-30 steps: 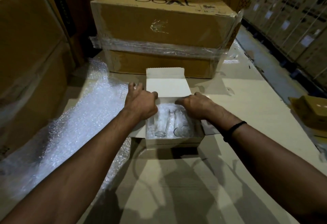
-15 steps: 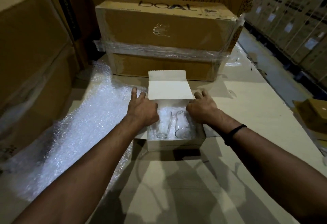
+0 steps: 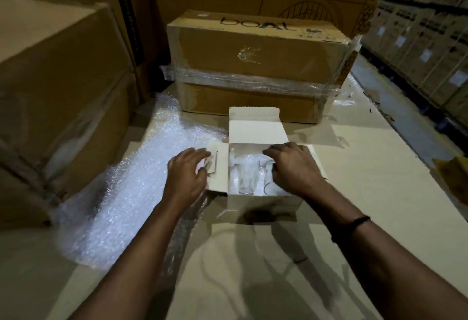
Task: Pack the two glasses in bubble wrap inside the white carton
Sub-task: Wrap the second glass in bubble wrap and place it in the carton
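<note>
Tall brown boxes [image 3: 58,87] stand along the tabletop's [image 3: 379,193] left edge. One behind them shows the sideways letters "Cr". At the far edge sits a film-banded box [image 3: 253,66] printed "boAt" on its top. A sheet of wrap [image 3: 131,180] lies spread down the left side of the tabletop and reaches the carton [image 3: 263,204]. The carton sits mid-tabletop just in front of the "boAt" box, with its lid tipped back.

Both forearms stretch forward to the carton, with the hands apart at its two sides. The left hand [image 3: 187,175] pinches the carton's left side flap, fingers and thumb closed on its edge. The right hand [image 3: 293,168] lies knuckles-up over the right part of the opening, fingers curled down inside. I cannot tell whether they grip anything. A black band [image 3: 354,223] rings that wrist.

Inside, on more wrap, one glass [image 3: 247,180] lies on its side. A second glass [image 3: 269,188] shows only a rim beside it, under the right hand.
</note>
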